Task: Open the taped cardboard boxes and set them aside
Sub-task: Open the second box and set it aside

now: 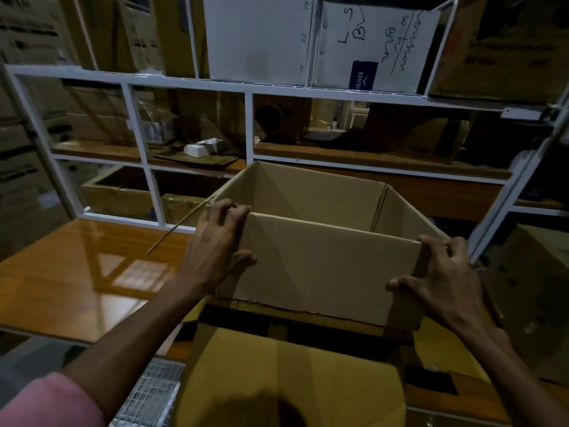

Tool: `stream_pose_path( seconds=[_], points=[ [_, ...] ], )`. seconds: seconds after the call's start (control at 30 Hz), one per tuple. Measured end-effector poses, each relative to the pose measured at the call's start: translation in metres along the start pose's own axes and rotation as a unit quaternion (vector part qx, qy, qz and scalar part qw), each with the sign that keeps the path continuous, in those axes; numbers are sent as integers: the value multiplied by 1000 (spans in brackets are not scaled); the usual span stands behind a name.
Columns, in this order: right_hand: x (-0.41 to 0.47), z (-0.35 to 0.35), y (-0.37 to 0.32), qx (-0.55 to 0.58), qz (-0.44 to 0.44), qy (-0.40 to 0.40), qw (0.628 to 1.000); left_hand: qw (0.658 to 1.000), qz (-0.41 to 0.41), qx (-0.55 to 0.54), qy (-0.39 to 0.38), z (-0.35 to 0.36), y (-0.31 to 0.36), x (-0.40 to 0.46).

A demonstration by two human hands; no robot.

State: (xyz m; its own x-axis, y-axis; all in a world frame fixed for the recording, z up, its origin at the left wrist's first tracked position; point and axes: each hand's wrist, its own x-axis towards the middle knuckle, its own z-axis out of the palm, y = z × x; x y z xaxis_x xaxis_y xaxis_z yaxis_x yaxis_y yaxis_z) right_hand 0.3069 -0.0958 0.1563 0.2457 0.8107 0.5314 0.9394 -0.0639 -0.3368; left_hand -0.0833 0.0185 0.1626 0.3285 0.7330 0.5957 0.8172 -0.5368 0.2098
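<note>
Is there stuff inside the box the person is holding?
No, the open cardboard box held by the left hand and right hand shows only bare inner walls where its inside is visible.

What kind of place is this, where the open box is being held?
Most likely a stockroom or warehouse. White metal shelving is packed with cardboard cartons, one of them handwritten on, and both hands, left hand and right hand, grip an open box.
</note>
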Motion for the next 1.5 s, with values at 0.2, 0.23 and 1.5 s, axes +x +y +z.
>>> stream_pose_path(
  seconds=[0.2,0.23,1.5],
  points=[
    [2,5,-16,4,28,-23,999,1000,-11,-23,-16,12,-16,4],
    [3,7,-17,10,31,-30,999,999,-15,-26,-25,15,-19,1],
    [-30,50,-29,53,82,-71,993,962,58,140,-226,87,35,-81]
  ],
)
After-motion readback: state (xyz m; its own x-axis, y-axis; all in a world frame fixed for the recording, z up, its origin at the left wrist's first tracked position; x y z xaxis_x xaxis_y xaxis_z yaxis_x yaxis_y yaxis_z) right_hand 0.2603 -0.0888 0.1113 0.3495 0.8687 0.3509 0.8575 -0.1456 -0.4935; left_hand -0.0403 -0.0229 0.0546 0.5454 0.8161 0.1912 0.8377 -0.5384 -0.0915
